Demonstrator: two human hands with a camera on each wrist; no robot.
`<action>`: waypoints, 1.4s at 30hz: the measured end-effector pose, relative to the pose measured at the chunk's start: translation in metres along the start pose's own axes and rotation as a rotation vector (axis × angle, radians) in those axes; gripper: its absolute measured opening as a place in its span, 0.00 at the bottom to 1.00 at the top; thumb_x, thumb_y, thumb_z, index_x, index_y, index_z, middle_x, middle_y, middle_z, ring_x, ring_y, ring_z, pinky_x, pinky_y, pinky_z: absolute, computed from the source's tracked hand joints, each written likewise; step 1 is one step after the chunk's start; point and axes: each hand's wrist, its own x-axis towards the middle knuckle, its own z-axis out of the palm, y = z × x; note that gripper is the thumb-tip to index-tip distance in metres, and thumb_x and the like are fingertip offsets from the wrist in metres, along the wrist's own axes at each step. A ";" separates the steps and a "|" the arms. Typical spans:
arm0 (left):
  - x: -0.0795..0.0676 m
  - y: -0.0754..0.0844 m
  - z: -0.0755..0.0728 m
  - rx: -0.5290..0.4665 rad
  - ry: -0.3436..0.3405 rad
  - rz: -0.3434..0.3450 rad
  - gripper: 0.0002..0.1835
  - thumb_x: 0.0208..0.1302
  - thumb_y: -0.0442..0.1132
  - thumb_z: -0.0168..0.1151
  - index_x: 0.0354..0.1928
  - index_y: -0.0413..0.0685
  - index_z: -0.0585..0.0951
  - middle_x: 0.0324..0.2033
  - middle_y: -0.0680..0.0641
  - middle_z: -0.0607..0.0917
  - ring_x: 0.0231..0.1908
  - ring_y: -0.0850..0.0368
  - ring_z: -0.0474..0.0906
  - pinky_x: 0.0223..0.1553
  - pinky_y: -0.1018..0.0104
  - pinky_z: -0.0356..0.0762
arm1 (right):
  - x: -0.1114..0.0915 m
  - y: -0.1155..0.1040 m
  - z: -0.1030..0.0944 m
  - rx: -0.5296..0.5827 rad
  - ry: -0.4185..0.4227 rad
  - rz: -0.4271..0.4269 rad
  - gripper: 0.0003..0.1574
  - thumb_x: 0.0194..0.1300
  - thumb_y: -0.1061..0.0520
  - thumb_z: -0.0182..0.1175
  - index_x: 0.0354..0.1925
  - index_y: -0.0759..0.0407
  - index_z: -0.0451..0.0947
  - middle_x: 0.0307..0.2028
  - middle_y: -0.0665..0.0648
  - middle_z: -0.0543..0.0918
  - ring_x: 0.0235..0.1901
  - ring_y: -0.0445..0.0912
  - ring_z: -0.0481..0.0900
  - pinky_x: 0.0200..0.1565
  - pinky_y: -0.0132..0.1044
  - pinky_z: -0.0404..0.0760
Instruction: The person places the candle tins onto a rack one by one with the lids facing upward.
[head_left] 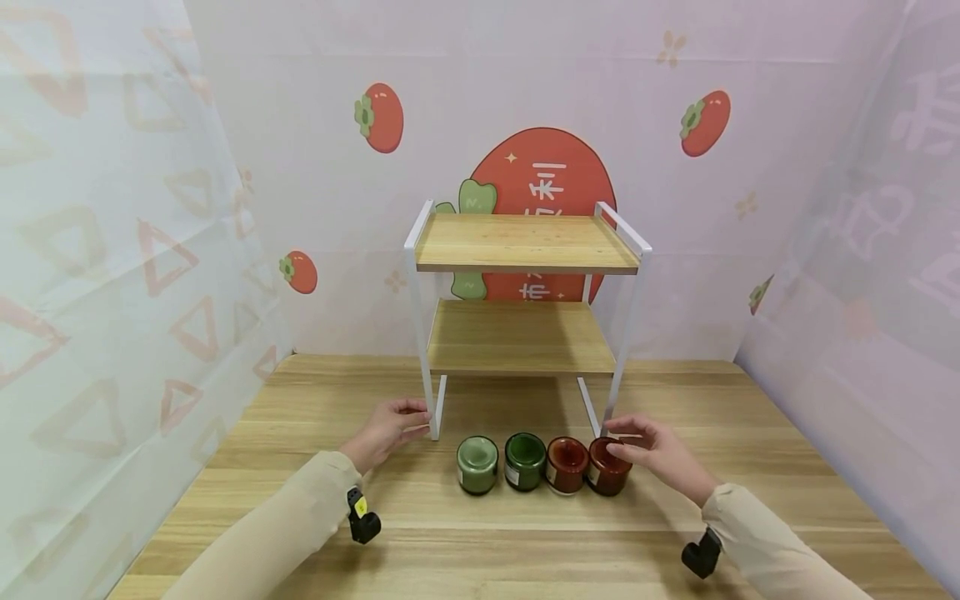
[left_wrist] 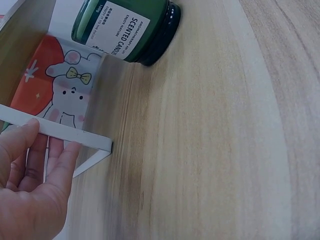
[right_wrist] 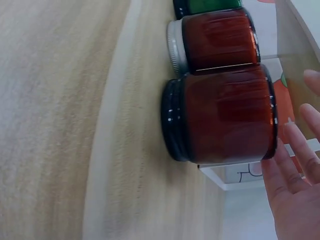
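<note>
A white-framed wooden shelf rack (head_left: 522, 337) stands on the table, and my left hand (head_left: 392, 429) is at its front left leg. In the left wrist view the thumb and fingers (left_wrist: 65, 162) grip that white leg (left_wrist: 70, 132) near its foot. My right hand (head_left: 656, 446) is beside the front right leg, its thumb over the rightmost red-brown candle jar (head_left: 609, 468). Its fingers (right_wrist: 300, 145) are extended in the right wrist view, close to that jar's glass. Beside it stand another red-brown jar (head_left: 567, 467), a dark green jar (head_left: 525, 462) and a light green jar (head_left: 477, 465).
The jars stand lid-down in a row before the rack; one red-brown jar has a silver lid (right_wrist: 177, 47). A wood-grain table (head_left: 480, 550) lies under everything. Behind the rack hangs a printed backdrop (head_left: 300, 167), with pale curtains (head_left: 97, 250) at both sides.
</note>
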 end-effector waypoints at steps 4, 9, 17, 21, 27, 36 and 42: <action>0.000 0.000 -0.001 0.003 -0.002 0.000 0.09 0.64 0.24 0.57 0.46 0.30 0.74 0.37 0.48 0.79 0.43 0.54 0.79 0.52 0.62 0.83 | -0.001 0.004 0.002 -0.010 -0.040 -0.001 0.32 0.60 0.56 0.67 0.58 0.68 0.71 0.57 0.69 0.76 0.56 0.64 0.75 0.49 0.29 0.82; -0.001 0.001 0.000 0.003 0.004 0.007 0.08 0.64 0.24 0.57 0.45 0.31 0.75 0.36 0.48 0.79 0.42 0.55 0.79 0.52 0.61 0.84 | -0.001 0.008 0.004 -0.056 -0.072 -0.020 0.36 0.58 0.55 0.70 0.61 0.66 0.70 0.59 0.69 0.73 0.56 0.65 0.75 0.54 0.38 0.81; -0.002 0.002 0.002 0.005 0.010 0.005 0.07 0.64 0.24 0.57 0.43 0.33 0.75 0.37 0.47 0.79 0.43 0.52 0.79 0.53 0.60 0.83 | -0.005 0.005 0.004 -0.065 -0.088 -0.042 0.37 0.57 0.56 0.70 0.61 0.67 0.69 0.60 0.71 0.71 0.55 0.65 0.75 0.52 0.34 0.79; -0.002 0.002 0.002 0.011 0.011 -0.007 0.07 0.65 0.24 0.57 0.44 0.32 0.75 0.38 0.46 0.79 0.44 0.52 0.79 0.54 0.59 0.83 | -0.005 0.009 0.004 -0.073 -0.089 -0.045 0.37 0.57 0.55 0.71 0.61 0.65 0.70 0.60 0.69 0.72 0.54 0.60 0.76 0.52 0.32 0.78; -0.003 0.003 0.002 0.020 0.003 -0.003 0.08 0.65 0.24 0.56 0.45 0.31 0.75 0.38 0.46 0.78 0.43 0.53 0.79 0.56 0.58 0.82 | -0.003 0.018 0.005 -0.067 -0.106 -0.029 0.40 0.56 0.53 0.71 0.63 0.62 0.69 0.60 0.67 0.74 0.53 0.51 0.78 0.51 0.30 0.78; -0.002 0.003 0.001 0.011 0.001 0.000 0.06 0.65 0.24 0.56 0.43 0.33 0.76 0.37 0.47 0.79 0.42 0.54 0.79 0.54 0.59 0.83 | -0.003 0.020 0.004 -0.100 -0.111 -0.019 0.43 0.53 0.51 0.73 0.64 0.61 0.68 0.61 0.66 0.73 0.54 0.55 0.77 0.53 0.30 0.77; -0.002 0.003 0.001 0.012 -0.007 0.003 0.06 0.65 0.24 0.56 0.43 0.32 0.75 0.37 0.47 0.79 0.44 0.52 0.79 0.54 0.59 0.83 | -0.003 0.022 0.004 -0.095 -0.111 -0.036 0.43 0.52 0.52 0.74 0.63 0.63 0.69 0.63 0.71 0.69 0.51 0.44 0.78 0.51 0.26 0.77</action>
